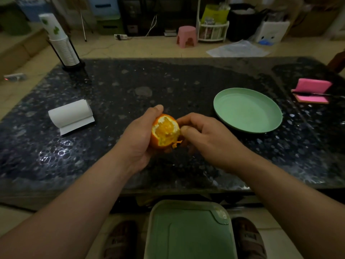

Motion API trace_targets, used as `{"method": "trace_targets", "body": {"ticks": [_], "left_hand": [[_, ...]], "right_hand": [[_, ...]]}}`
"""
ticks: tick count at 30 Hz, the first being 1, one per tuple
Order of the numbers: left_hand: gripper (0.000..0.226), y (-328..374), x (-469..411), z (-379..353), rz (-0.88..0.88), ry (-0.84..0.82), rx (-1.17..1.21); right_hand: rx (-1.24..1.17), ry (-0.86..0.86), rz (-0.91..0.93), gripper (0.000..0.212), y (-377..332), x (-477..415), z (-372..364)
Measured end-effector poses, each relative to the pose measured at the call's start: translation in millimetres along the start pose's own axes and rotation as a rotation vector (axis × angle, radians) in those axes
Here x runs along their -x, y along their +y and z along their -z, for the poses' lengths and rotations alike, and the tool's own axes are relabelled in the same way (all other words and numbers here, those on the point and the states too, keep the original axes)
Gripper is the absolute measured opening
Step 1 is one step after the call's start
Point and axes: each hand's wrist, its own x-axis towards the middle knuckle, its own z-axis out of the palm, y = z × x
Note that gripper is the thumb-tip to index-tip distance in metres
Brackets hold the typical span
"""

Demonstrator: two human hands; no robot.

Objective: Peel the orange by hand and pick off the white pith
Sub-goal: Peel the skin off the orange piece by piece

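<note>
A partly peeled orange [164, 131] is held above the dark stone table [130, 86] near its front middle. Its top shows bare flesh ringed with white pith, while peel still covers the lower part. My left hand [139, 139] grips the orange from the left, thumb up over its top. My right hand [203, 135] is at the fruit's right side, thumb and fingers pinching the peel edge. A small strip of peel [176, 144] hangs below the fruit.
An empty green plate [248, 111] lies right of my hands. A white paper roll [71, 115] lies at the left, a stack of paper cups [62, 45] at the far left corner, pink sticky notes [313, 90] at the right edge. A green bin [188, 230] stands on the floor between my feet.
</note>
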Motion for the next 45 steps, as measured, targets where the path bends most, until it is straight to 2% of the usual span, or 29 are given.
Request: {"method": "trace_targets", "body": {"ticks": [3,8,14,21,26,29,34,38,45], "left_hand": [[0.039,1,0,2,0.025,-0.012,0.008],[0.037,1,2,4,0.042,-0.032,0.019],[0.034,-5,-1,4,0.024,-0.049,-0.056],[0.029,-15,-6,-3,-0.02,-0.033,-0.073],[0.03,-14,-8,-2,-0.005,-0.008,-0.061],[0.03,-12,-8,-1,-0.003,0.003,-0.038],[0.029,-15,-6,-1,-0.014,-0.02,-0.062],[0.031,-10,-4,-3,0.015,-0.008,-0.026],[0.038,-7,-5,3,0.099,-0.053,0.033]], "right_hand": [[-0.073,-0.041,-0.007,0.027,2,1,-1],[-0.138,-0.09,-0.007,0.019,5,-2,3],[0.021,-0.113,-0.021,0.015,7,-4,1],[0.111,0.003,-0.043,0.015,11,-10,-8],[0.037,0.028,-0.059,0.013,12,-10,-14],[0.069,0.02,-0.061,0.017,11,-9,-14],[0.134,0.007,-0.06,0.009,8,-8,-11],[0.094,0.048,-0.041,0.01,6,-11,-11],[-0.026,0.003,-0.037,0.011,4,-10,-3]]}}
